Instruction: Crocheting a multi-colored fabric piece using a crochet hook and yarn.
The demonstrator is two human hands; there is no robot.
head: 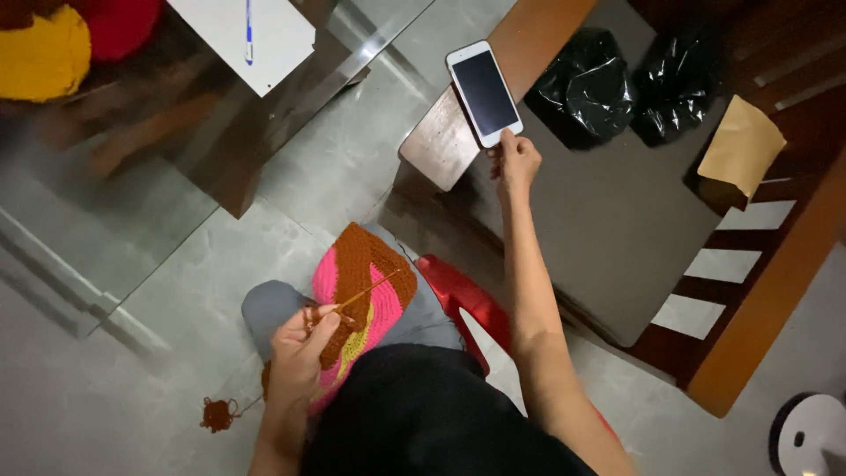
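My left hand [300,348] grips a thin crochet hook [368,289] over a crocheted piece [363,280] in brown, pink and yellow that lies across my lap. A brown yarn strand runs down to a small tangle of yarn [217,412] on the floor. My right hand [515,160] reaches far forward and pinches the bottom edge of a white smartphone [484,92] with a dark screen. The phone rests on the wooden armrest [441,141] of a seat.
A glass table [115,203] at the left holds a white sheet with a blue pen [248,32]; yellow and red yarn balls [53,44] lie beyond. The seat cushion [608,220] carries two black plastic bags [586,84] and a brown paper pouch [742,145]. A red stool [463,295] is under me.
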